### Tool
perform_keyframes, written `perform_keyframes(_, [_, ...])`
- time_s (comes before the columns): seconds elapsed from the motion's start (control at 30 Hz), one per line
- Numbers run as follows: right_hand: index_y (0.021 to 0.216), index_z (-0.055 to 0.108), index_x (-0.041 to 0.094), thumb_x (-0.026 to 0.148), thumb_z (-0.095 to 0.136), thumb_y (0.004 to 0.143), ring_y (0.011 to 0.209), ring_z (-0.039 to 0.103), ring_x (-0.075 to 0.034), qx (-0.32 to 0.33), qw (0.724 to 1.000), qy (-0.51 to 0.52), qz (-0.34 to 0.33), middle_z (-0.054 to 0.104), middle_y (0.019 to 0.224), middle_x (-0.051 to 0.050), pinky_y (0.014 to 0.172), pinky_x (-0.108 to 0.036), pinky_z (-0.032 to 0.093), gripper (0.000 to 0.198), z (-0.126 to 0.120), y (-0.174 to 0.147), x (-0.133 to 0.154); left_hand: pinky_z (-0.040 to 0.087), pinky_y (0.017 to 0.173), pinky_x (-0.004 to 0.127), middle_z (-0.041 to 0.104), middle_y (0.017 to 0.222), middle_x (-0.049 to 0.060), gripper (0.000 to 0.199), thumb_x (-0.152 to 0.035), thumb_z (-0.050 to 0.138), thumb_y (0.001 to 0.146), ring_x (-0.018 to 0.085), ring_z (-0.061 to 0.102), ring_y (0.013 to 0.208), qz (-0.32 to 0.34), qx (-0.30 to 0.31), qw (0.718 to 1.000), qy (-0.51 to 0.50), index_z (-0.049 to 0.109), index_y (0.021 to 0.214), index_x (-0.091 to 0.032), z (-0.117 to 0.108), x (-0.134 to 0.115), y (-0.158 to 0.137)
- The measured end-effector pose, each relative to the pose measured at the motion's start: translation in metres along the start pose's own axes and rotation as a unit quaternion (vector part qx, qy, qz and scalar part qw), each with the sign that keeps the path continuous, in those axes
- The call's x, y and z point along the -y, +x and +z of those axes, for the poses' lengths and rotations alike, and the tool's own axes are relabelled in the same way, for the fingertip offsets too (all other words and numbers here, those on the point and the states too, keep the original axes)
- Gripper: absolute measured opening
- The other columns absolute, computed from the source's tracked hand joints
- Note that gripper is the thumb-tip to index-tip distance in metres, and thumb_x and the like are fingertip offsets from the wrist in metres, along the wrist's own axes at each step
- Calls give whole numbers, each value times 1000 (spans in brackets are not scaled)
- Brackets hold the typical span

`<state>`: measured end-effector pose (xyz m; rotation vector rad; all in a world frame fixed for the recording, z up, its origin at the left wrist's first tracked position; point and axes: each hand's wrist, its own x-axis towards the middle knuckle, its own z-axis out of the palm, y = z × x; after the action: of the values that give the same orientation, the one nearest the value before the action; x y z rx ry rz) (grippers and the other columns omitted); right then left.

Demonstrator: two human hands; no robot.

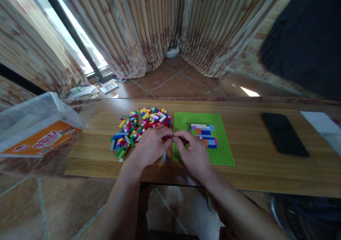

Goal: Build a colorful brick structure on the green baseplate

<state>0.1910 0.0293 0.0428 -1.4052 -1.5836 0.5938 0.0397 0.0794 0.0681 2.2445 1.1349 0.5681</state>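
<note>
My left hand point(151, 145) and my right hand point(194, 154) meet fingertip to fingertip over the left edge of a green baseplate point(226, 154). Both are closed in a pinch, and whatever lies between the fingers is too small and dark to name. On the baseplate, just beyond my right hand, sits a flat build of toy bricks point(204, 132) in white, orange, blue and pink. A loose blue brick point(164, 157) lies on the table between my wrists. Left of the baseplate spreads a pile of mixed toy bricks point(130, 121), partly covered by my left hand.
A clear plastic box point(57, 108) with an orange label stands at the table's left end. Toward the right lie a black phone point(284, 134) and white paper point(322, 126). The wooden table point(250, 176) is narrow, with curtains point(157, 30) and tiled floor behind it.
</note>
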Motion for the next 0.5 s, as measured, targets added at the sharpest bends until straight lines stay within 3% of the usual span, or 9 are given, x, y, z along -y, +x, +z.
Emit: perform_keyframes(0.5, [90, 68, 21, 23, 55, 92, 80, 67, -18, 19, 998, -44, -42, 72, 87, -4, 74, -30, 51, 13, -15, 4, -3, 44, 70, 23, 69, 81, 0, 12, -12, 59, 86, 13, 62, 75, 14, -14, 999, -35, 70, 84, -18, 2, 0, -1])
